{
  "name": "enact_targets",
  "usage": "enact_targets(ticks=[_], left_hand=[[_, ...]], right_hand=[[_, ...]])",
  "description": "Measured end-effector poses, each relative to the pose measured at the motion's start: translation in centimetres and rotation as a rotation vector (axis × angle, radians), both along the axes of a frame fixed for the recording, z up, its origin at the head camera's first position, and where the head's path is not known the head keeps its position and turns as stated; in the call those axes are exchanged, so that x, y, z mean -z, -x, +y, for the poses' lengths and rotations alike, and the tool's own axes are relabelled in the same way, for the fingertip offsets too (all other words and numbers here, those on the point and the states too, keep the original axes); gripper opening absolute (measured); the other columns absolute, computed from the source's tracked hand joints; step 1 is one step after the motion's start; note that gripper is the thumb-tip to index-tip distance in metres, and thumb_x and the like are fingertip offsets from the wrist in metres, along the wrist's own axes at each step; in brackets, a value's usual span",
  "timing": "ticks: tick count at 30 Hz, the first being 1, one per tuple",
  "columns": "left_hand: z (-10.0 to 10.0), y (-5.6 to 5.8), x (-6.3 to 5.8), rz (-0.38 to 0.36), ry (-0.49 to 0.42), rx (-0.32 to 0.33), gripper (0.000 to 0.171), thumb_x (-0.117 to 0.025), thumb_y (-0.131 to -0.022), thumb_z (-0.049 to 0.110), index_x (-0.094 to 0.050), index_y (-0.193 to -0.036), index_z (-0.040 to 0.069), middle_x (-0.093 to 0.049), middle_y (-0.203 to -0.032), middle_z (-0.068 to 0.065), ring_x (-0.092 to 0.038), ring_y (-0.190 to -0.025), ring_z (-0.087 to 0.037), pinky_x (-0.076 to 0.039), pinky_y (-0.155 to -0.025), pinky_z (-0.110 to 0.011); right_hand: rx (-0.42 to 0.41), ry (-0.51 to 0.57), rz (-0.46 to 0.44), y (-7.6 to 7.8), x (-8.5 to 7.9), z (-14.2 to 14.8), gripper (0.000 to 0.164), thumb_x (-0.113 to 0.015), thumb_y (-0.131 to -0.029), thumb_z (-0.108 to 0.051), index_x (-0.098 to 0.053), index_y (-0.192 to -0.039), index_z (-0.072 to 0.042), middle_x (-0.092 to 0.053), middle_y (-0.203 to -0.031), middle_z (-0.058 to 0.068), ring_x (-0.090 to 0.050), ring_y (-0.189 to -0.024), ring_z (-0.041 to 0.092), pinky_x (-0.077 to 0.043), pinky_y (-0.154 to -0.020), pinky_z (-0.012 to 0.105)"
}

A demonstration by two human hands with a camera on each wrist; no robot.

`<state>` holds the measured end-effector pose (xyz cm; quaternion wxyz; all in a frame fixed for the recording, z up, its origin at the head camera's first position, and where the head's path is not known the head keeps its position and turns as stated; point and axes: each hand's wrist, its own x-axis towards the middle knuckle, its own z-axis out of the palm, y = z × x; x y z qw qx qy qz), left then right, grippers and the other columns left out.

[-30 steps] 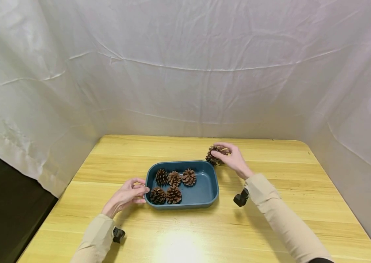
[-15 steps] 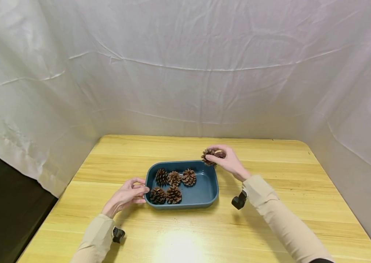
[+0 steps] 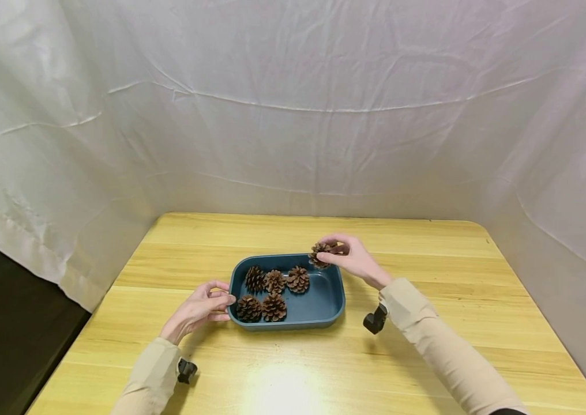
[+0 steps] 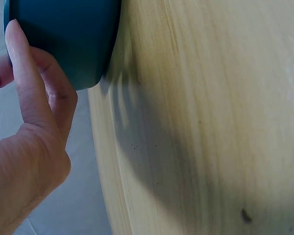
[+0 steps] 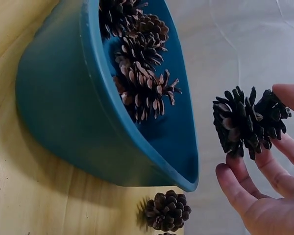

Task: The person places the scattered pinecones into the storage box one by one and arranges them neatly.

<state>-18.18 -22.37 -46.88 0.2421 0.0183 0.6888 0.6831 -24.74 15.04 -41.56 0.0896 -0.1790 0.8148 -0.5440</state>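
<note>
Raised over the back right rim of a dark blue rectangular bin (image 3: 319, 321) is my right hand (image 3: 353, 258). Its thumb and fingertips pinch a brown pine cone (image 5: 240, 122), which overlaps the back rim in the head view. My left hand (image 3: 201, 305) grips the bin's left end, with the thumb (image 4: 20, 63) over the rim and the other fingers against the outer wall. Several pine cones (image 3: 274, 308) lie in the left and middle of the bin. In the right wrist view another pine cone (image 5: 167, 211) sits on the table beside the bin.
The bin stands on a light wooden table (image 3: 428, 300). The edge of one more pine cone shows at the bottom of the right wrist view. Pale cloth (image 3: 314, 144) hangs behind and beside the table, and a dark surface (image 3: 7, 323) lies at the left.
My right hand has carried its pine cone leftward and slightly nearer, from beyond the bin's back right corner to over the back rim. The left hand and bin have stayed put.
</note>
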Motion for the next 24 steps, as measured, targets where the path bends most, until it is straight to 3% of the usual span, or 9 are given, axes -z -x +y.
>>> enact_targets(ticks=[11, 17, 24], left_hand=[[-0.06, -0.01, -0.04, 0.010, -0.007, 0.009, 0.038, -0.058, -0.098, 0.004, -0.034, -0.126, -0.003, -0.059, -0.092, 0.003, -0.055, -0.073, -0.003, -0.064, -0.071, -0.022], [-0.02, 0.02, -0.03, 0.006, -0.004, 0.007, 0.039, -0.059, -0.098, 0.005, -0.034, -0.127, -0.004, -0.058, -0.092, 0.003, -0.055, -0.073, -0.003, -0.064, -0.071, -0.022], [-0.02, -0.01, -0.07, 0.004, -0.007, 0.007, 0.039, -0.058, -0.098, 0.004, -0.034, -0.127, -0.003, -0.059, -0.092, 0.002, -0.056, -0.074, -0.004, -0.064, -0.071, -0.022]], right_hand=[[-0.070, -0.043, -0.011, -0.37, 0.13, -0.51, 0.039, -0.075, -0.090, -0.022, -0.066, -0.126, -0.006, -0.071, -0.116, 0.014, -0.065, -0.090, 0.014, -0.060, -0.083, 0.030], [-0.131, -0.067, -0.030, -0.63, 0.12, -0.66, 0.038, -0.074, -0.091, -0.023, -0.067, -0.126, -0.009, -0.069, -0.118, 0.013, -0.063, -0.098, 0.019, -0.057, -0.084, 0.030], [-0.204, -0.079, -0.058, -0.85, 0.01, -0.92, 0.036, -0.075, -0.091, -0.022, -0.068, -0.124, -0.011, -0.067, -0.122, 0.011, -0.063, -0.107, 0.019, -0.058, -0.097, 0.036]])
